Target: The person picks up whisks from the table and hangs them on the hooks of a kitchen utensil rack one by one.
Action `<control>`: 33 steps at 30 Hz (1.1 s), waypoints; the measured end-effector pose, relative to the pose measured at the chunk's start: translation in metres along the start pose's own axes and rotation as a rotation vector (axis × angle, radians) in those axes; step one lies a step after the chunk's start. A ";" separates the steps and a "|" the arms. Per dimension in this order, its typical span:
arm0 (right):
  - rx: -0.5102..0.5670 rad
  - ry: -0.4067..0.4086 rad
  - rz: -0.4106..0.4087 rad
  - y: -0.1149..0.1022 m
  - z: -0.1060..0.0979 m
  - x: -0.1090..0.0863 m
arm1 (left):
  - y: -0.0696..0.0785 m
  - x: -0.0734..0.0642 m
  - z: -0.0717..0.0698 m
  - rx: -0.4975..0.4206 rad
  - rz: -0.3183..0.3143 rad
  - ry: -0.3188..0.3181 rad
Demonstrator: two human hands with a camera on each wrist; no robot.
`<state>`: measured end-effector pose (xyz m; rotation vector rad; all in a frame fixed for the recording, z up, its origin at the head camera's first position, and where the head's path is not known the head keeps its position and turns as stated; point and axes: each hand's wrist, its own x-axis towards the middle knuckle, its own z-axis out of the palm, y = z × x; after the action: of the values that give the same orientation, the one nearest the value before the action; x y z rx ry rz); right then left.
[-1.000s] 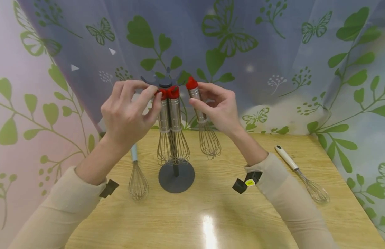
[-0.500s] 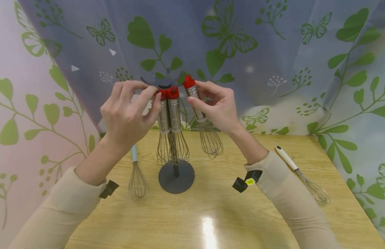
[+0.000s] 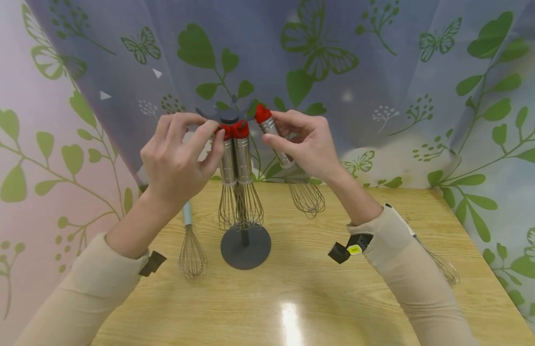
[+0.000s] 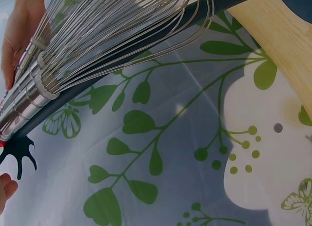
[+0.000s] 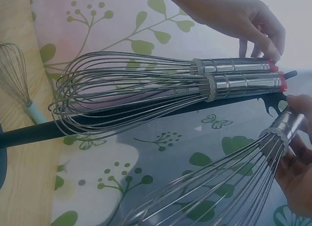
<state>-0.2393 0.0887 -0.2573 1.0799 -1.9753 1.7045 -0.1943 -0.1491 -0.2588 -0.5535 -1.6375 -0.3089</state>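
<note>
A dark grey stand with hooks at its top bears two steel whisks side by side, each with a red handle end. My left hand pinches the red end of the left hanging whisk between thumb and index finger. The other hanging whisk is right beside it. To the right, my right hand grips a third red-ended whisk by its steel handle. That whisk tilts, red end toward the stand and wires down to the right. In the right wrist view its wire balloon is in the foreground.
On the wooden table, a whisk with a pale blue handle lies left of the stand. At the right lies a white-handled whisk, partly hidden by my right sleeve. A leaf-and-butterfly patterned curtain stands behind the table.
The right hand's whisk has tilted more, its wires swinging right and its red end shifting slightly left toward the stand. My right forearm has moved a little right. The left hand stays put.
</note>
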 end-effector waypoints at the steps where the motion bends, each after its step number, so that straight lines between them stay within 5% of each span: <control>1: -0.004 -0.005 0.008 -0.001 -0.001 0.000 | 0.000 0.000 0.000 0.001 0.000 0.000; 15: -0.083 -0.065 0.101 -0.005 -0.005 0.002 | 0.001 0.000 -0.001 0.006 0.003 -0.006; 33: -0.066 -0.082 0.092 -0.003 -0.001 -0.001 | 0.001 0.001 -0.002 0.011 0.008 -0.014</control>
<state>-0.2370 0.0897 -0.2556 1.0678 -2.1471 1.6520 -0.1924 -0.1491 -0.2576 -0.5548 -1.6490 -0.2899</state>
